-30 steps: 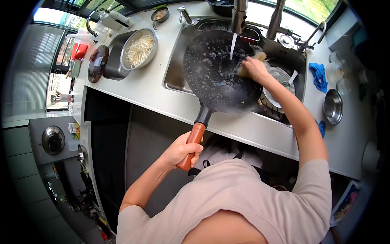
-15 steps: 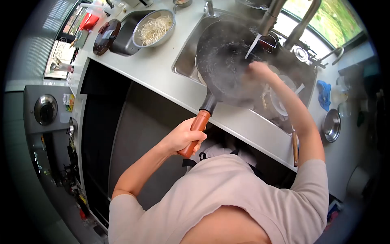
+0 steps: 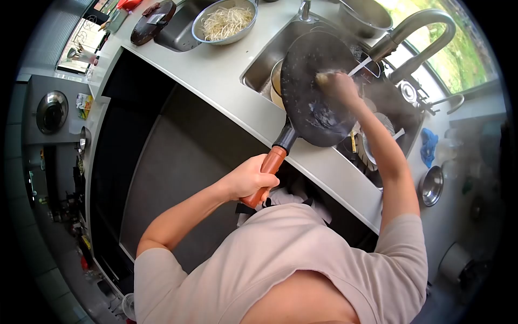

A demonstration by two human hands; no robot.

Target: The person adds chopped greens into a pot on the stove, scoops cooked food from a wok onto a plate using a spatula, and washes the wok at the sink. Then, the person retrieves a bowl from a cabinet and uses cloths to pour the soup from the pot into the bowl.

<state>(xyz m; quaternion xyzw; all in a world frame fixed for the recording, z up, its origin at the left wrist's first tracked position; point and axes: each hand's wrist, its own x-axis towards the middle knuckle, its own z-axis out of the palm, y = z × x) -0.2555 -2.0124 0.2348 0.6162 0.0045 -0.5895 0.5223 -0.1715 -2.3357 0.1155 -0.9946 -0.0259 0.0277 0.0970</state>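
My left hand (image 3: 249, 178) is wrapped around the reddish-brown wooden handle (image 3: 273, 160) of a dark wok (image 3: 299, 62). The wok is tilted over the sink (image 3: 254, 77), its inner face wet and some water pooled low in it. Inside the wok, my right hand (image 3: 343, 87) is closed on a small pale yellowish scrubber (image 3: 324, 80), pressed near the wok's surface; its exact kind is blurred. A water stream (image 3: 360, 65) runs from the tap (image 3: 384, 47) just beside my right hand. Steam hangs around the wok and hand.
A bowl (image 3: 198, 35) of bean sprouts stands left of the sink, near a dark round board (image 3: 141, 33). Behind the sink sits a metal basin (image 3: 353, 12). To the right are a blue cloth (image 3: 429, 147) and a steel bowl (image 3: 432, 186). Dishes lie in the sink under the wok.
The wok has tipped more steeply, and its water has drawn into a smaller pool. My right hand has shifted within it, showing the pale scrubber. Steam is thinner; the view has shifted.
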